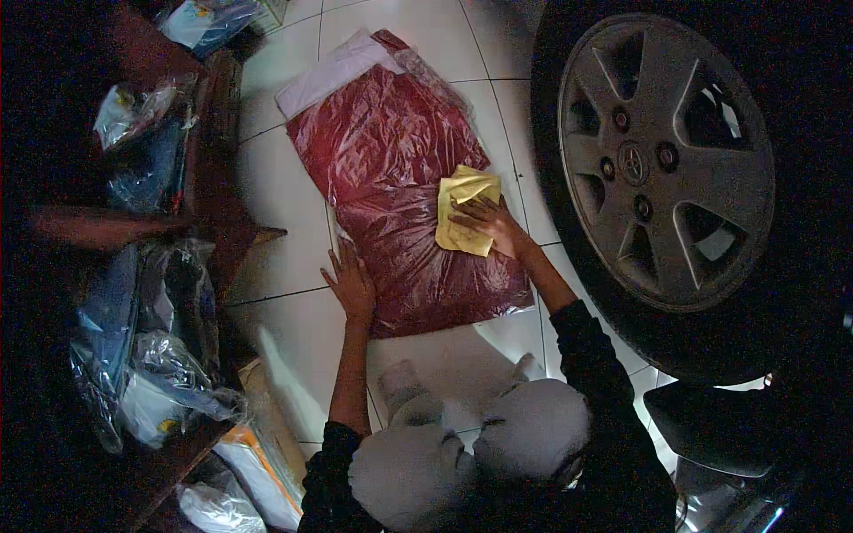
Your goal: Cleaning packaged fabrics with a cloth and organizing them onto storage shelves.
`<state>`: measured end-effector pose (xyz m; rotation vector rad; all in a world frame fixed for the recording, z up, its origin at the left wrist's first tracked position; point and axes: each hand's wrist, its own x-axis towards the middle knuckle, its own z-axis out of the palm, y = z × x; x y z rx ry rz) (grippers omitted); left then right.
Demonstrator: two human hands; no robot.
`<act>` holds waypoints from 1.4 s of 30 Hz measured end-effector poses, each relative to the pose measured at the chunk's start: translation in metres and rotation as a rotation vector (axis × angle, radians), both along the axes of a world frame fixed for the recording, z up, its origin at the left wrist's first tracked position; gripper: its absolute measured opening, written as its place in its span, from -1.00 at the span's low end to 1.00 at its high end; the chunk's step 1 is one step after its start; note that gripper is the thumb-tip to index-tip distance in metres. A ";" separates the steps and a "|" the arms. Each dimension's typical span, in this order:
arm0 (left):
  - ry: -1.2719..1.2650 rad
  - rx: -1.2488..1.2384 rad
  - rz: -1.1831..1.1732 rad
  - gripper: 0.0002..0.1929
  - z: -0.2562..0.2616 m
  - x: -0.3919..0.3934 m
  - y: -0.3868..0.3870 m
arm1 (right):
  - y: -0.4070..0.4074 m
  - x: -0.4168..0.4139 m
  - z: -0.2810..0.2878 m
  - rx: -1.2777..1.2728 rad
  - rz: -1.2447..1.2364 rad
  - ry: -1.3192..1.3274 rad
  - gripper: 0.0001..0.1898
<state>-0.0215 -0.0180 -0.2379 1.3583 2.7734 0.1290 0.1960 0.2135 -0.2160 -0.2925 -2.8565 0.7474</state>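
Note:
A dark red package in clear plastic wrap [393,146] lies flat on the tiled floor in front of my knees. Its far end shows a whitish panel [340,73]. My right hand [490,220] presses a folded yellow cloth [466,190] onto the package's right side, and the plastic creases out from under it. At the left edge of the package rests my left hand [350,283], fingers spread and nothing held in it.
A car wheel with a spoked rim [656,163] stands close on the right. Dark shelving [206,220] on the left holds several plastic-wrapped packets [150,373]. White floor tiles [286,186] with dark joints surround the package. My bent knees [533,426] are just below it.

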 end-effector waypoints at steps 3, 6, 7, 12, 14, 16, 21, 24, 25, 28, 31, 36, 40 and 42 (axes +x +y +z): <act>0.002 0.004 -0.002 -0.54 0.002 0.001 -0.001 | -0.009 -0.002 0.001 -0.457 -0.166 0.190 -0.52; 0.032 -0.007 -0.022 -0.53 0.002 0.000 -0.003 | -0.015 0.014 0.008 -0.672 -0.307 0.227 -0.51; 0.012 -0.070 -0.024 -0.52 0.001 0.000 -0.004 | -0.014 0.023 0.010 -0.475 -0.410 0.069 -0.48; -0.011 0.095 -0.016 -0.50 -0.003 -0.002 -0.003 | -0.028 0.064 0.009 -0.116 -0.571 0.092 -0.35; -0.063 0.181 -0.004 -0.47 -0.003 -0.003 -0.003 | -0.028 0.064 0.005 -0.362 -0.719 0.070 -0.38; -0.080 0.362 0.301 -0.45 -0.002 -0.003 -0.006 | -0.021 0.061 0.004 -0.476 -0.733 0.229 -0.40; -0.147 0.644 0.387 -0.63 0.004 -0.015 -0.022 | 0.001 0.058 0.033 -0.824 -1.023 0.229 -0.41; -0.245 0.472 0.353 -0.60 0.007 -0.030 -0.026 | 0.001 0.049 0.064 -0.792 -0.972 0.444 -0.41; -0.378 0.519 0.394 -0.58 0.006 -0.035 -0.025 | -0.001 0.046 0.074 -0.810 -1.095 0.492 -0.39; -0.449 0.345 0.376 -0.53 0.005 -0.042 -0.022 | -0.007 0.044 0.101 -1.080 -1.075 0.534 -0.38; -0.411 0.043 0.278 -0.49 0.005 -0.041 -0.019 | -0.011 0.043 0.111 -1.131 -1.061 0.611 -0.42; -0.876 0.309 0.292 -0.41 0.025 -0.036 -0.018 | -0.006 0.050 0.104 -0.701 -0.938 0.540 -0.54; -1.091 0.529 0.280 -0.37 0.084 -0.030 -0.005 | -0.009 0.059 0.094 -0.004 -0.523 0.086 -0.47; -0.831 0.718 0.355 -0.46 0.129 -0.018 0.005 | -0.017 0.060 0.090 0.427 -0.296 -0.243 -0.40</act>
